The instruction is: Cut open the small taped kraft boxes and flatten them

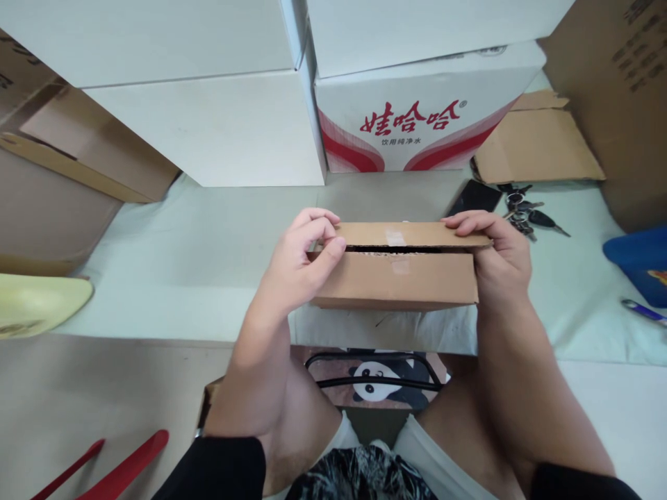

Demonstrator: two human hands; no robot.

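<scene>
A small brown cardboard box point(394, 278) stands on the pale green cloth in front of me. Its lid point(365, 232) is slightly raised, and a dark gap runs between lid and front wall. Torn clear tape sits at the middle of both edges. My left hand point(307, 253) grips the left end, thumb by the front edge and fingers on the lid's corner. At the right end, my right hand point(495, 243) has its fingers curled over the lid's corner, its palm along the box's side. Whatever is inside stays hidden.
Behind stand white cartons point(234, 132) and a red-and-white water carton point(417, 118). Keys point(524, 208), a black phone-like object point(475, 197) and a flattened brown carton point(542, 142) lie at the back right. A blue container point(638, 260) and a pen point(643, 310) are at right.
</scene>
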